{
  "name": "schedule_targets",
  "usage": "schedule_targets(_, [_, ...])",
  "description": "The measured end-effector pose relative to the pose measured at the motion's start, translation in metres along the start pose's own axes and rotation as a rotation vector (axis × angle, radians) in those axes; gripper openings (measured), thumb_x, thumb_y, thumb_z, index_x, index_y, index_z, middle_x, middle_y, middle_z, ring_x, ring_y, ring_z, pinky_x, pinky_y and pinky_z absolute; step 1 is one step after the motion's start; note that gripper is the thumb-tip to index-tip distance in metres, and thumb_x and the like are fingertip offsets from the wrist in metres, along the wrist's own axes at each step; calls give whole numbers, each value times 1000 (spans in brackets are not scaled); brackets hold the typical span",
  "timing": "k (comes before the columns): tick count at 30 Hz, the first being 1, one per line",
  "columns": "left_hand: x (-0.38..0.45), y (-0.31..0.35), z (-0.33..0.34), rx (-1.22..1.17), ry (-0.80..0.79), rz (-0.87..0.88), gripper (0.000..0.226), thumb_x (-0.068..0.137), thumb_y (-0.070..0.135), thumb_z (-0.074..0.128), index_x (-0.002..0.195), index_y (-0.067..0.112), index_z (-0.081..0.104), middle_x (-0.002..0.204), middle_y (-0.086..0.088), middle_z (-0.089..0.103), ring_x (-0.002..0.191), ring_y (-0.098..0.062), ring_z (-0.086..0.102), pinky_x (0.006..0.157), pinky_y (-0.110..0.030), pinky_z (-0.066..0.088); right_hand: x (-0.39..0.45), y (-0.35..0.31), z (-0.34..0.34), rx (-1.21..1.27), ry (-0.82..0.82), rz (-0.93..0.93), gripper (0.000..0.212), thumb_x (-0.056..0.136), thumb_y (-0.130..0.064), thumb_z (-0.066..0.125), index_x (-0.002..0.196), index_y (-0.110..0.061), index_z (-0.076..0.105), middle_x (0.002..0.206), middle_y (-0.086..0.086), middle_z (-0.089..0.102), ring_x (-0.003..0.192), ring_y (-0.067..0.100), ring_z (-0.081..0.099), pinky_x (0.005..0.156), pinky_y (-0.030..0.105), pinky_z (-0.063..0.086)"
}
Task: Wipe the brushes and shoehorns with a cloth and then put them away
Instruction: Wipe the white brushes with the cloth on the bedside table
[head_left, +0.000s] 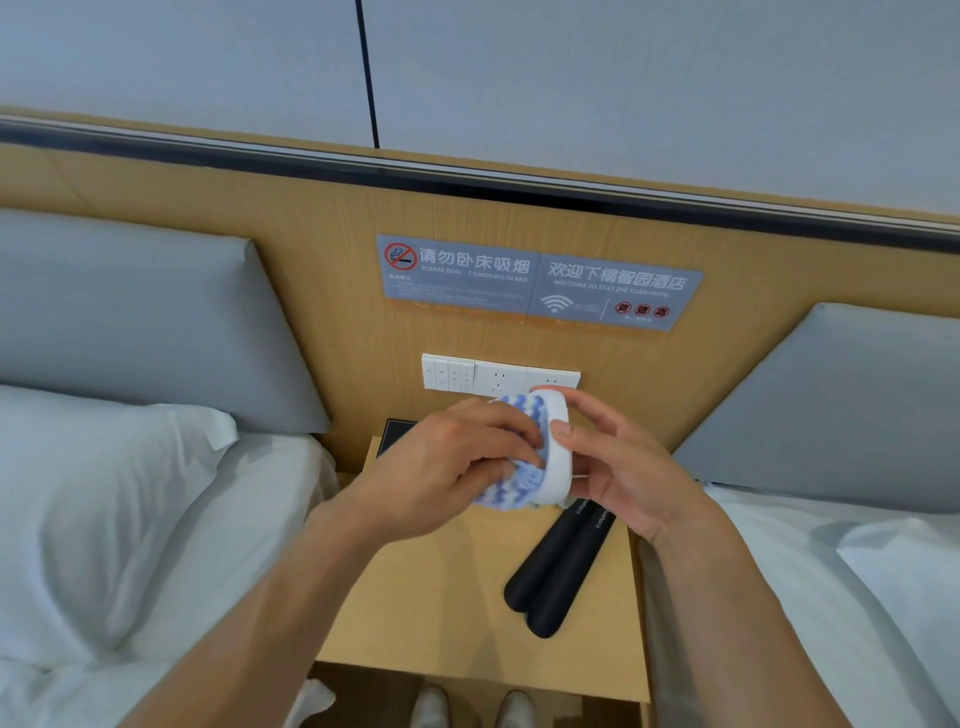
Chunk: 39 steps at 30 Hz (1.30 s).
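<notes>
Right hand (618, 467) gripped the white brush (557, 457) upright above the nightstand (457, 587); left hand (447, 467) pinched the blue-striped cloth (511, 483) flat against its face. Two black shoehorns (556, 566) lay just below the right hand, long axes toward the person

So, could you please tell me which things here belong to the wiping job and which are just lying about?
Job: brush, cloth, two shoehorns, left hand, right hand.

Lying about: pillow, wall signs, sockets, dark tray, nightstand.
</notes>
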<state>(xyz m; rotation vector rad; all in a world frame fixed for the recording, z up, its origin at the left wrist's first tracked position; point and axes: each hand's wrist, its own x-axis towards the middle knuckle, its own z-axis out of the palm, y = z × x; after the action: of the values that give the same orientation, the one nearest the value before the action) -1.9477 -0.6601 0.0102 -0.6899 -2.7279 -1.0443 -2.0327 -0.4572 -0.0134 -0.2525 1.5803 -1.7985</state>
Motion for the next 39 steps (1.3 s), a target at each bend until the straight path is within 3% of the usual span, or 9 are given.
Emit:
schedule_targets(4, [7, 4, 3, 169, 97, 7, 32, 96, 2, 52, 120, 14, 68, 135, 2, 58, 105, -25, 53, 89, -40, 46, 1, -9, -1, -11, -6, -5, 40, 82, -29, 72, 122, -30, 69, 108, 14, 73, 93, 31, 70, 86, 52, 56])
schedule_targets(7, [7, 9, 15, 102, 114, -56, 38, 98, 0, 48, 131, 14, 60, 147, 4, 48, 111, -24, 52, 95, -38, 44, 2, -20, -4, 9, 28, -25, 38, 80, -29, 74, 118, -27, 71, 104, 13, 74, 88, 28, 72, 77, 46, 61])
schedule_targets(11, [4, 5, 13, -84, 83, -36, 39, 90, -6, 49, 121, 9, 66, 135, 4, 60, 115, -15, 57, 96, -32, 47, 0, -21, -2, 9, 63, -7, 53, 75, -29, 80, 126, -20, 66, 110, 16, 72, 91, 31, 70, 86, 51, 57])
schedule_targets(15, [0, 0, 9, -260, 78, -132, 31, 85, 9, 69, 116, 11, 70, 127, 11, 65, 119, 1, 58, 98, -24, 48, -2, -17, 3, 37, 86, 10, 54, 76, -30, 76, 128, -20, 65, 112, 17, 72, 91, 32, 69, 86, 49, 57])
schedule_targets(19, [-2, 11, 31, -311, 346, -301, 35, 73, 11, 84, 107, 15, 74, 114, 13, 69, 108, -3, 64, 90, -27, 53, 2, -11, 11, 102, 134, 13, 51, 70, -36, 80, 118, -25, 70, 104, 10, 76, 84, 25, 73, 68, 36, 61])
schedule_targets(22, [-1, 21, 49, -372, 531, -392, 37, 72, 14, 85, 106, 19, 72, 111, 15, 68, 105, -3, 64, 85, -17, 52, 3, -9, 20, 161, 198, -8, 44, 62, -40, 84, 103, -34, 70, 93, 6, 79, 76, 22, 75, 59, 31, 58])
schedule_targets(26, [5, 27, 59, -312, 658, -458, 47, 71, 18, 87, 111, 28, 63, 109, 15, 64, 102, 0, 62, 79, -8, 48, 6, -5, 32, 247, 269, -28, 53, 71, -37, 81, 119, -27, 62, 88, 6, 78, 69, 18, 74, 50, 26, 53])
schedule_targets(36, [6, -3, 6, -214, 323, -209, 29, 73, 18, 85, 98, 17, 70, 104, 12, 69, 101, -6, 65, 84, -13, 47, 3, -11, 24, 243, 205, 87, 72, 63, -38, 86, 125, -21, 54, 101, 15, 77, 83, 31, 75, 68, 37, 59])
schedule_targets(39, [7, -3, 10, -241, 401, -225, 31, 73, 19, 85, 101, 20, 69, 105, 13, 69, 102, -7, 64, 85, -14, 48, 6, -13, 32, 356, 250, 53, 73, 63, -35, 85, 127, -18, 53, 98, 14, 76, 80, 29, 76, 62, 34, 59])
